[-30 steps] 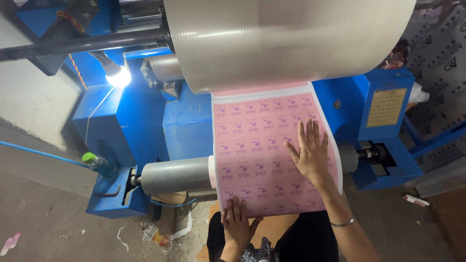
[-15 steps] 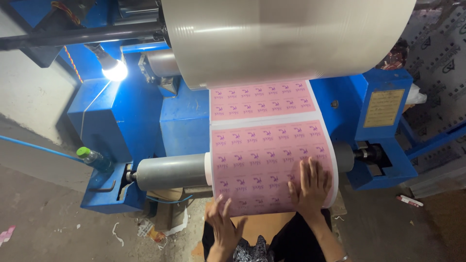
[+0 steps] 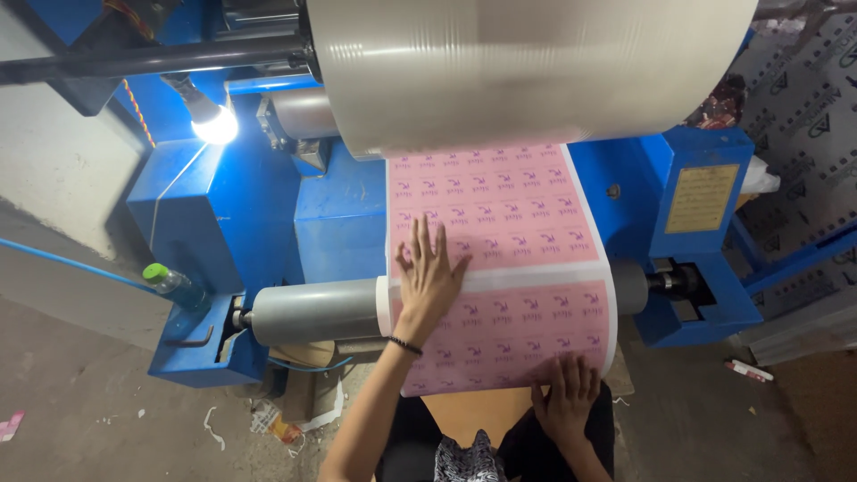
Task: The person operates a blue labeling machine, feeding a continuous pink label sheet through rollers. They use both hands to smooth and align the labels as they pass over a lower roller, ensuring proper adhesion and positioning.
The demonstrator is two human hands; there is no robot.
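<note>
Left hand (image 3: pixel 428 272), right hand (image 3: pixel 565 402) flat on pink sheet (image 3: pixel 518 268), fingers spread; print blurred

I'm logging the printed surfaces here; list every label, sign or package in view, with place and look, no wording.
Printed sheet: pink web over the grey roller, rows of small purple marks, both hands flat on it.
Plate: yellow rectangle on the blue machine, right side.
Bottle: clear, green cap, at left.
Grey patterned sheeting: far right.

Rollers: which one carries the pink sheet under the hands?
The lower grey roller; the pink sheet wraps over it, both hands pressing. The big roll above holds clear film.
</note>
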